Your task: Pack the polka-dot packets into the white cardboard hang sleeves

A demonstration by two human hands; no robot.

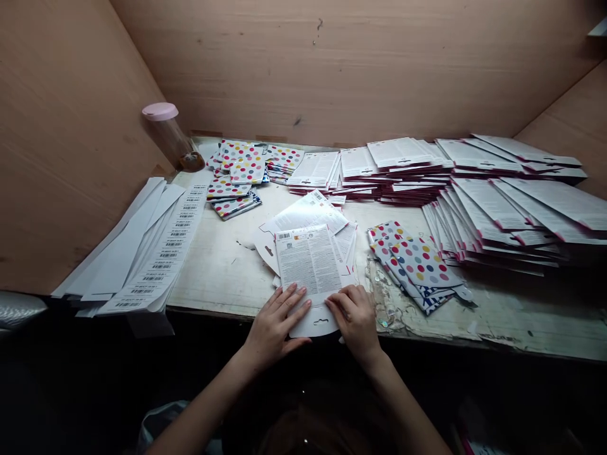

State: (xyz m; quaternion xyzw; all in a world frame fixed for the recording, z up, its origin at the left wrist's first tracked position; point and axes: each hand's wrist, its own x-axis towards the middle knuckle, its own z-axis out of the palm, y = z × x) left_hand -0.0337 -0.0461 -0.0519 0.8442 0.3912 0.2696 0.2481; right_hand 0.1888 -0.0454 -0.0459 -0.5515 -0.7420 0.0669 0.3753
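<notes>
A white printed card with small text, a barcode and a hang hole lies in front of me at the table's near edge. My left hand rests on its lower left side, fingers stretched out flat. At the lower right edge my right hand has its fingers curled and pinched on the card. Under and behind this card, other white cards lie fanned out. Polka-dot packets sit to the right of my right hand, overlapping in a small pile.
Barcode label sheets lie at the left. A bottle with a pink lid leans near the back left, beside more polka-dot packets. Stacks of white cards fill the back and right. Wooden panels enclose the table.
</notes>
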